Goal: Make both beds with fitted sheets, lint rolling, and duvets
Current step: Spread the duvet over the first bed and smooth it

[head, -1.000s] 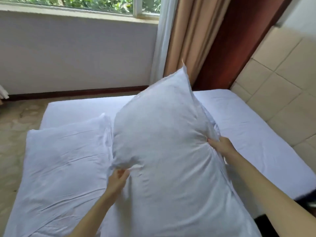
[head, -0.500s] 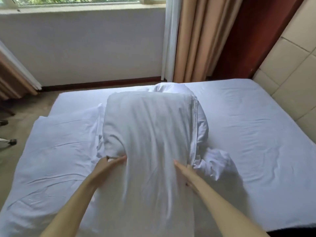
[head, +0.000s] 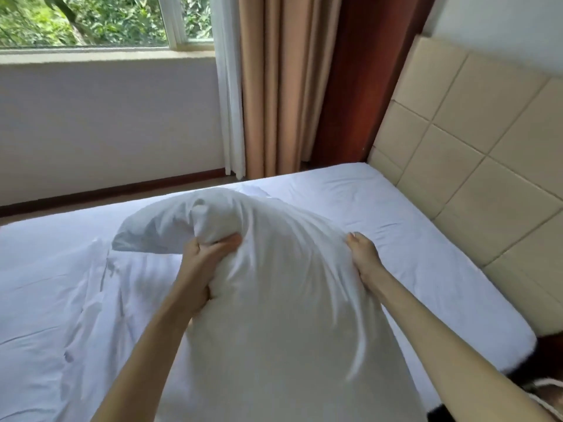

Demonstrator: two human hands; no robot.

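Currently a pillow [head: 274, 300] is held over the bed [head: 396, 214].
Its sides are gripped by the left hand [head: 204, 263] and right hand [head: 364, 260], the latter half buried in fabric; its blurred lower end is cut off.

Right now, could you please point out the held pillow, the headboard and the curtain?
held pillow [head: 274, 300], head view, middle of its front.
headboard [head: 457, 95], head view, a beige panel.
curtain [head: 274, 86], head view, a tan fold.
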